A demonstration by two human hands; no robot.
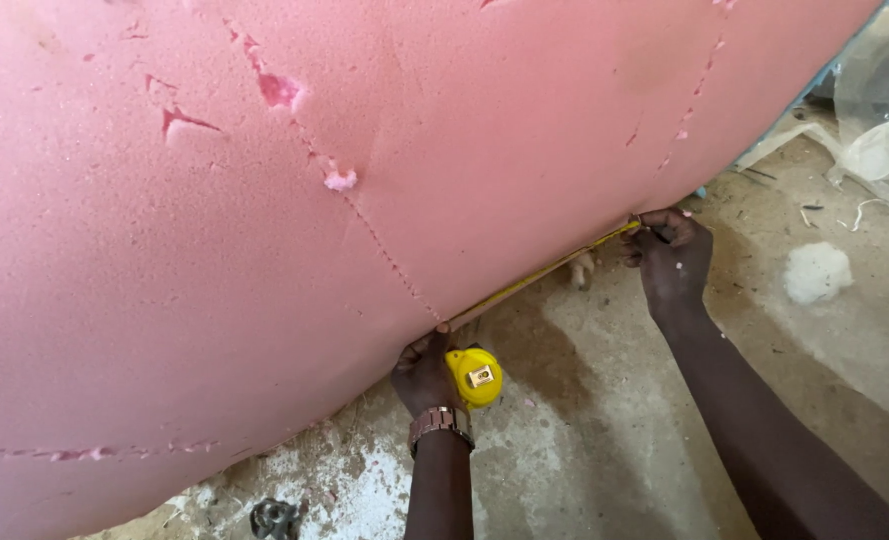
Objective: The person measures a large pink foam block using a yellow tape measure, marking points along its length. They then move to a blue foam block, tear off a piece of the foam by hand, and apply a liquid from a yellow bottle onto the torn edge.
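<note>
My left hand (425,375) is wrapped tight round the yellow tape measure case (476,377), down by the concrete floor (605,420) under the foam's edge. The yellow blade (545,275) runs up along that edge to my right hand (673,255), fingers pinched shut on its end. Above sits the big pink foam slab (365,180), nicked and stitched-looking.

Single head camera looks steeply down — close over pink foam (265,250) and concrete floor (615,420).
</note>
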